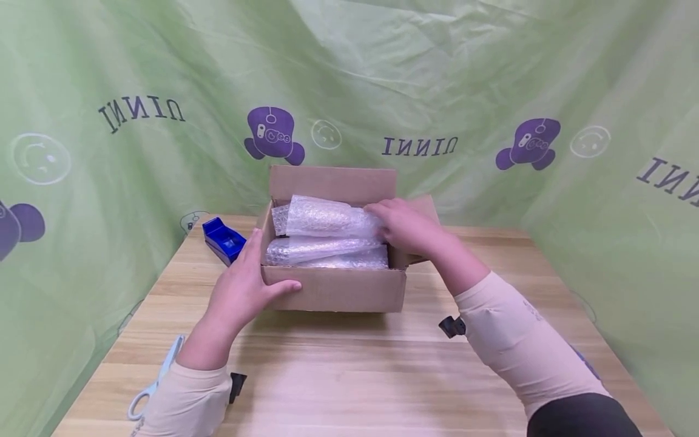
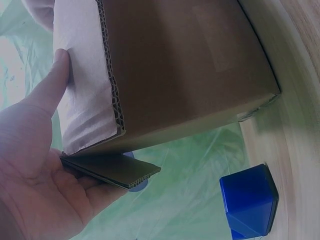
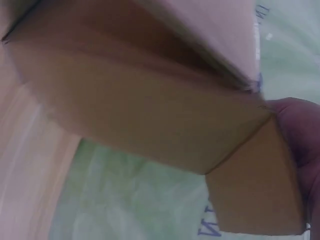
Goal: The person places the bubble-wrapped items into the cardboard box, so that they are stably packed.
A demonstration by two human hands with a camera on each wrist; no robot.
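Note:
An open cardboard box (image 1: 333, 290) stands on the table with bubble-wrapped packages inside. One bubble-wrapped package (image 1: 322, 217) lies at the back, on top; more bubble wrap (image 1: 327, 249) fills the front. My left hand (image 1: 243, 285) grips the box's front left corner, thumb on the folded-down front flap (image 2: 87, 85) and fingers behind the small side flap (image 2: 112, 170). Over the box's right side, my right hand (image 1: 409, 226) holds the right end of the back package with bent fingers. In the right wrist view a side flap (image 3: 257, 185) hides most of that hand.
A blue tape dispenser (image 1: 222, 240) sits on the table left of the box. Light blue scissors (image 1: 158, 379) lie by the left forearm, partly covered. A blue thing (image 1: 587, 362) peeks out behind the right sleeve. Green printed cloth (image 1: 349, 73) hangs around the wooden table (image 1: 327, 370).

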